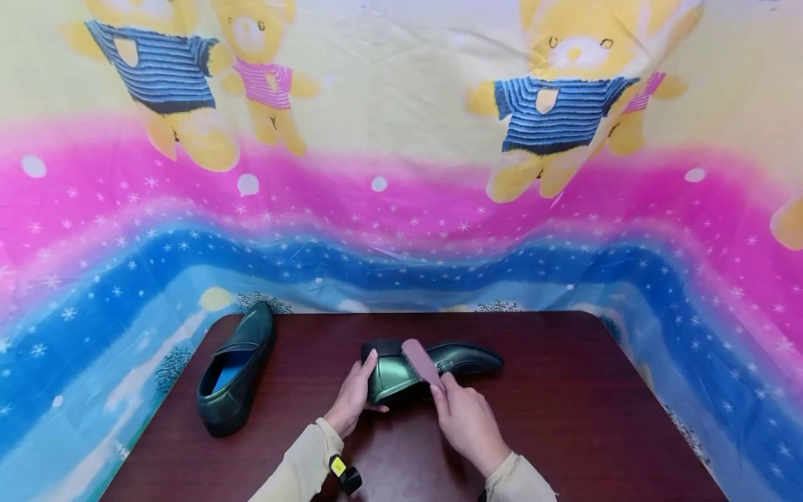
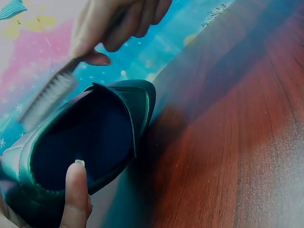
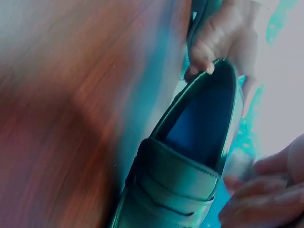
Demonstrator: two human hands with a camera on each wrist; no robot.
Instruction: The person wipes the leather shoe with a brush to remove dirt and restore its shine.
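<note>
Shoe (image 1: 396, 373) was over the desk (image 1: 564, 376), toe (image 1: 491, 362) toward three o'clock. My left hand (image 1: 353, 399) gripped its heel (image 1: 380, 382); my right hand (image 1: 470, 422) held the brush (image 1: 420, 361) alongside. I judged light strokes, heel kept steady, best.

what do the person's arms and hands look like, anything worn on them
The left hand and right hand are bare, without gloves. The left sleeve and right sleeve are pale beige and reach the wrists. By the left wrist is a small black device with a yellow square.
</note>
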